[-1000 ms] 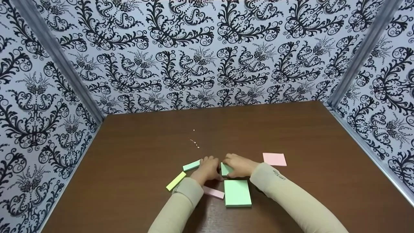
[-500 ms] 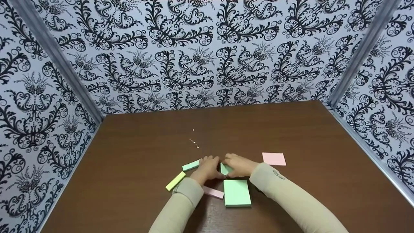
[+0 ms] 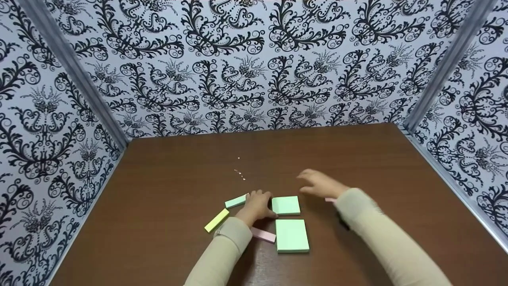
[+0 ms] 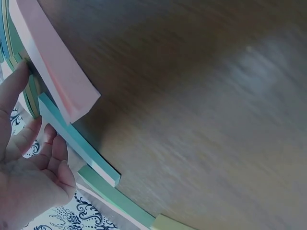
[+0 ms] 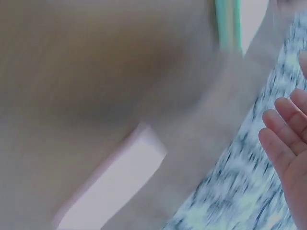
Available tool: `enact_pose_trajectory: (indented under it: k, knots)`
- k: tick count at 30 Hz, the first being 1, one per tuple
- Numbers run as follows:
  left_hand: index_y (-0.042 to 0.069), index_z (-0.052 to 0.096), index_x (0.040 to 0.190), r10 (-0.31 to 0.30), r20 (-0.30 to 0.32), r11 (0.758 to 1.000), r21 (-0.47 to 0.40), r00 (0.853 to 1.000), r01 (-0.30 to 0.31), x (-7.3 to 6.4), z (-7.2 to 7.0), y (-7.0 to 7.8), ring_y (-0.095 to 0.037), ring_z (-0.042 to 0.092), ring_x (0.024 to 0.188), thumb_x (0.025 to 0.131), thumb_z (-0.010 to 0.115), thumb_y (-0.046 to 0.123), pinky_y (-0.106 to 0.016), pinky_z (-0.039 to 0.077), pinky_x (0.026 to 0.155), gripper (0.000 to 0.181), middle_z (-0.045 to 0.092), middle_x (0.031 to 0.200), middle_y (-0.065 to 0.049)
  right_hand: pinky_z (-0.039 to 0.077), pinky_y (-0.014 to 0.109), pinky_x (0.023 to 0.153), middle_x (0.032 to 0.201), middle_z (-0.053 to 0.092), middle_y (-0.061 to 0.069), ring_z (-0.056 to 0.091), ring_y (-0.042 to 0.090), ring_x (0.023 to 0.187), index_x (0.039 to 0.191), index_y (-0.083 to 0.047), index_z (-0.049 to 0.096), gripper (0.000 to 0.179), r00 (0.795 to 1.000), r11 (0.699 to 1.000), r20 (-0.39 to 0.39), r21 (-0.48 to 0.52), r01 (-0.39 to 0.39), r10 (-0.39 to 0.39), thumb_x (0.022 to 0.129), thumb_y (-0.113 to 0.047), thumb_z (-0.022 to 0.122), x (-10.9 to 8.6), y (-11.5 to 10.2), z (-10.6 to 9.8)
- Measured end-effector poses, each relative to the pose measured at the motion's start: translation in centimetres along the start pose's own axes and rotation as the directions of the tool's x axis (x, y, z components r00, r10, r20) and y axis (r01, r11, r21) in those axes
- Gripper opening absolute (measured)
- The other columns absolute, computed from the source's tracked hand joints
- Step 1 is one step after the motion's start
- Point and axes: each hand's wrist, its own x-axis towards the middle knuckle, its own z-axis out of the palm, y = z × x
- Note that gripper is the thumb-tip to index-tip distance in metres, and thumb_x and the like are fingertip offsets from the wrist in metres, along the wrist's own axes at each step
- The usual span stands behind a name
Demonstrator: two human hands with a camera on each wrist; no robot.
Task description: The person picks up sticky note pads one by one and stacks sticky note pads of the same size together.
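Thumb and index finger of my left hand [image 3: 256, 206] span the left side of a light green sticky note pad [image 3: 286, 205]. In the left wrist view their tips touch the layered edge of that pad [image 4: 31, 93] at both ends, gripping it. A larger green sticky note pad [image 3: 292, 235] lies just nearer to me. My right hand [image 3: 322, 183] hovers right of the smaller pad with fingers extended, holding nothing. Its forearm mostly hides a pink sticky note pad [image 3: 330, 200], which shows blurred in the right wrist view.
Left of the pads lie a mint strip pad [image 3: 235, 201], a yellow strip pad [image 3: 217, 220] and a pink strip pad [image 3: 264, 235], the last touching or nearly touching the larger green pad. White specks [image 3: 240, 173] dot the brown table [image 3: 178, 171]. Patterned walls [image 3: 246, 79] enclose it.
My right hand has let go of the smaller green pad and moved right and away from me, uncovering the pad. Its arm now covers most of the pink pad. My left hand stays put.
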Motion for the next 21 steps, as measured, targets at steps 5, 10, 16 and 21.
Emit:
enact_pose_trajectory:
  k: [5, 10, 16, 21]
  knots:
    - [0.009, 0.058, 0.116, -0.001, 0.006, 1.000, -0.004, 1.000, 0.001, 0.1, 0.0, 0.1, -0.034, 0.047, 0.106, 0.068, 0.078, 0.040, -0.047, 0.032, 0.088, 0.060, 0.056, 0.110, -0.014, 0.037, 0.052, 0.092, 0.116, 0.053, 0.027, 0.049, 0.042, 0.109, 0.113, 0.013, 0.055, 0.039, 0.997, 0.998, 0.040, 0.009, -0.062, 0.062, 0.082, -0.009, 0.062, -3.5, 3.4, -1.3]
    - [0.009, 0.059, 0.114, -0.004, 0.004, 1.000, 0.002, 1.000, 0.004, 0.3, 0.1, 0.1, -0.033, 0.048, 0.104, 0.067, 0.079, 0.040, -0.045, 0.033, 0.087, 0.060, 0.056, 0.109, -0.013, 0.034, 0.054, 0.094, 0.122, 0.049, 0.027, 0.045, 0.043, 0.114, 0.118, 0.013, 0.051, 0.051, 0.984, 0.989, 0.100, -0.007, -0.146, 0.146, 0.081, -0.018, 0.066, -5.6, 5.5, -0.7]
    - [0.010, 0.059, 0.113, -0.001, 0.002, 1.000, 0.010, 1.000, 0.001, 0.4, 0.2, 0.1, -0.032, 0.048, 0.103, 0.066, 0.079, 0.040, -0.043, 0.033, 0.085, 0.060, 0.056, 0.108, -0.012, 0.037, 0.052, 0.091, 0.118, 0.053, 0.023, 0.048, 0.040, 0.109, 0.113, 0.011, 0.056, 0.043, 0.994, 0.990, 0.037, -0.098, -0.099, 0.103, 0.082, -0.017, 0.066, -6.3, 6.6, 0.4]
    - [0.010, 0.059, 0.112, -0.006, 0.003, 1.000, 0.007, 1.000, 0.006, 0.3, 0.2, 0.0, -0.031, 0.048, 0.104, 0.066, 0.079, 0.040, -0.043, 0.033, 0.086, 0.059, 0.056, 0.108, -0.011, 0.039, 0.050, 0.088, 0.113, 0.055, 0.022, 0.050, 0.039, 0.105, 0.108, 0.010, 0.059, 0.035, 0.999, 0.989, -0.011, -0.142, -0.037, 0.036, 0.083, -0.014, 0.064, -6.2, 6.7, 1.0]
